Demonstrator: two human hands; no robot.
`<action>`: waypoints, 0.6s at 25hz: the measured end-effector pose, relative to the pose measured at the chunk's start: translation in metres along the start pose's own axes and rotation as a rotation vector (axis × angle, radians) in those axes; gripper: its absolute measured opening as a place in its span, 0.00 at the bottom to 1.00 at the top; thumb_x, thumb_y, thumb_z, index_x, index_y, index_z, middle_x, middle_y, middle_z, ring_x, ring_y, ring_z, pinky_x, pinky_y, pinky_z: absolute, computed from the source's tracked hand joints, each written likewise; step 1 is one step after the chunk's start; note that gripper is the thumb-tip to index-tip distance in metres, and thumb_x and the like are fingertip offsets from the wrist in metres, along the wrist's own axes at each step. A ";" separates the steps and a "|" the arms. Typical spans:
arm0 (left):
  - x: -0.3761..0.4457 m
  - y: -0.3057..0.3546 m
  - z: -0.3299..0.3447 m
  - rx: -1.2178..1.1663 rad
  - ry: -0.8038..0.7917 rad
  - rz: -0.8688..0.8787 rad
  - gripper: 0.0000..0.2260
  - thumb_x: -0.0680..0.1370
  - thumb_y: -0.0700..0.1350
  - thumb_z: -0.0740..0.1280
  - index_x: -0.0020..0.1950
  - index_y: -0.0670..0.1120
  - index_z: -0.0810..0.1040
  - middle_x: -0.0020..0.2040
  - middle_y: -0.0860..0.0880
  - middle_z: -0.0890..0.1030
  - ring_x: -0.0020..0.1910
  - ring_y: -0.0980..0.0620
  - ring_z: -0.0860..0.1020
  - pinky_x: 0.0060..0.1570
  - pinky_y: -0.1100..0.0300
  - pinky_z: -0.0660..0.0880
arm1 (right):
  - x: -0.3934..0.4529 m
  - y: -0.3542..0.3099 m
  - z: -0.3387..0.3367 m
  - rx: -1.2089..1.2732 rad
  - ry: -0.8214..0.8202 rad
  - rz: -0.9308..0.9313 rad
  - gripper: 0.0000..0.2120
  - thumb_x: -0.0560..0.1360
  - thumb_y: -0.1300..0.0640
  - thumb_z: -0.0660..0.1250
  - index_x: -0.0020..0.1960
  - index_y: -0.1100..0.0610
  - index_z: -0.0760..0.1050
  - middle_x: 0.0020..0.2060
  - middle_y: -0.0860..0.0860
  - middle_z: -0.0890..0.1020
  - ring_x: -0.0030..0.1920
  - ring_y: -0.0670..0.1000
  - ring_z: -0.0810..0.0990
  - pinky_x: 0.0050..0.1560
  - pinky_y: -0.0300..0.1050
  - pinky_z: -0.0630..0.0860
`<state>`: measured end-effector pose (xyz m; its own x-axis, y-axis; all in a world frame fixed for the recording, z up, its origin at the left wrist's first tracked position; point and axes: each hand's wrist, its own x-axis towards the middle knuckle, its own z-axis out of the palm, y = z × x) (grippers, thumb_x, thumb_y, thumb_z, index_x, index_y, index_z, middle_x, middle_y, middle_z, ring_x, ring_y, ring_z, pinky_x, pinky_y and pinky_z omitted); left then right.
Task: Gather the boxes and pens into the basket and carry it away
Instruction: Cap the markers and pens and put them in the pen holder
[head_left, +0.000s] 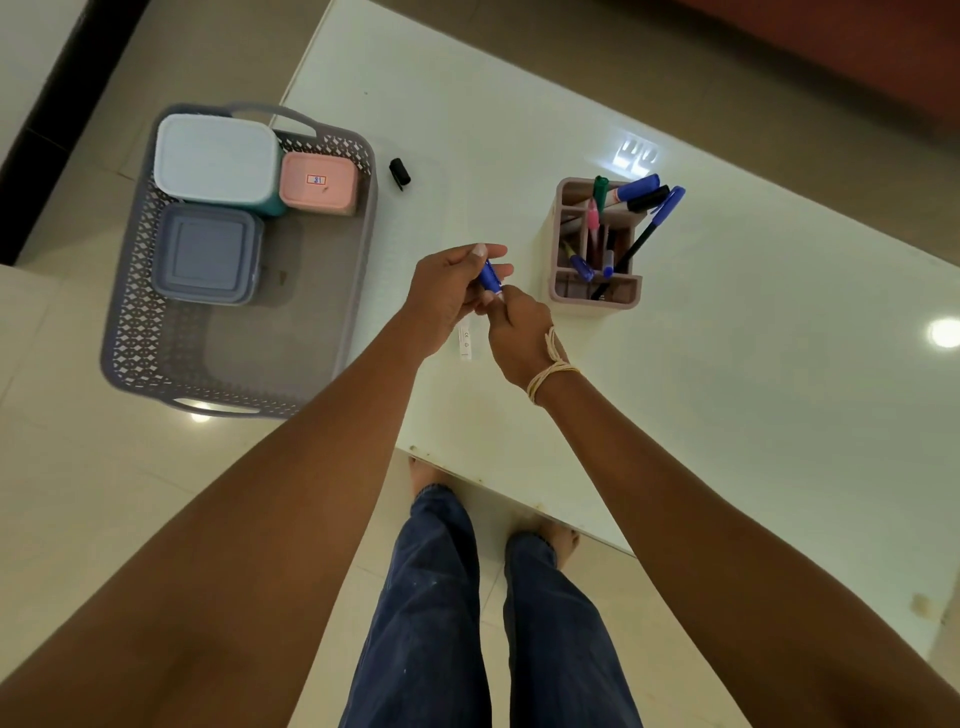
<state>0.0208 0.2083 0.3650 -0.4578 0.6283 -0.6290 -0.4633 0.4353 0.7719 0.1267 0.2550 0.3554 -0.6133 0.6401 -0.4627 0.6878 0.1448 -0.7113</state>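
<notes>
Holding a blue marker (489, 276) between both hands above the bench (727, 364): left hand (451, 296) grips the cap end, right hand (519, 327) pinches the body. Basket (358, 249) with three boxes (215, 156) sits left, pen holder (595, 296) right.

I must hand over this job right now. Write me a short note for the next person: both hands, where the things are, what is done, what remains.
Left hand and right hand: both grip one blue marker over the table.
Done: three boxes, white, pink and grey, sit in the basket.
Left: the marker, the pen holder with its pens, and the black cap on the table. Then carry the basket away.
</notes>
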 end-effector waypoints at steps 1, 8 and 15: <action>-0.001 0.000 0.001 -0.025 -0.023 -0.001 0.13 0.83 0.45 0.57 0.59 0.42 0.78 0.57 0.43 0.82 0.52 0.48 0.82 0.54 0.56 0.78 | -0.001 -0.002 -0.001 0.098 -0.022 0.054 0.14 0.83 0.56 0.52 0.51 0.63 0.74 0.34 0.52 0.73 0.31 0.47 0.70 0.32 0.40 0.67; -0.007 0.005 0.034 -0.016 -0.112 0.038 0.13 0.83 0.46 0.57 0.61 0.45 0.79 0.54 0.44 0.83 0.55 0.47 0.81 0.57 0.51 0.78 | -0.014 0.007 -0.015 0.472 0.016 0.138 0.10 0.82 0.52 0.53 0.51 0.53 0.71 0.30 0.48 0.70 0.29 0.47 0.68 0.31 0.41 0.66; -0.014 -0.004 0.060 0.006 0.206 -0.021 0.10 0.78 0.50 0.66 0.55 0.47 0.80 0.40 0.50 0.78 0.41 0.52 0.77 0.45 0.55 0.76 | -0.019 0.021 -0.088 0.308 0.671 -0.049 0.13 0.77 0.56 0.66 0.35 0.53 0.66 0.32 0.46 0.67 0.32 0.43 0.64 0.35 0.33 0.63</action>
<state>0.0746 0.2368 0.3761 -0.5935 0.4745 -0.6501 -0.4704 0.4509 0.7586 0.1871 0.3122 0.3957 -0.2032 0.9764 -0.0734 0.4645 0.0301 -0.8851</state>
